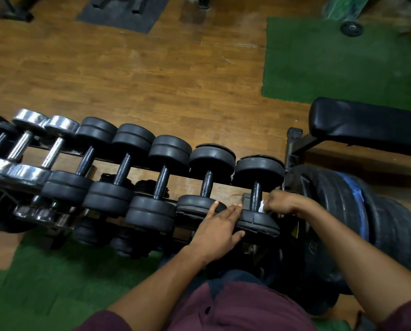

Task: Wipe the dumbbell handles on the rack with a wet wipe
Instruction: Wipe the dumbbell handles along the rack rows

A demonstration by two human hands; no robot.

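Here, a white wipe (261, 206) is pinched by the right hand (282, 203) against the handle (256, 195) of the dumbbell at the rack's (152, 166) right end; the left hand (217, 226) is laid open on its near weight (257, 222).

The right hand (279, 203) hides most of the wet wipe (261, 206) (one white corner shows).

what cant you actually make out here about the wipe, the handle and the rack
- Wet wipe, head view: only a small white scrap shows; the right hand covers the rest.
- Rightmost dumbbell handle: the side facing the right hand is hidden, so wiped or not is unclear.
- Rack: the left end is cut off by the frame edge; lower tier dark, hidden under the top-row dumbbells.
- Left hand: lies flat over the near plates, hiding their edges.
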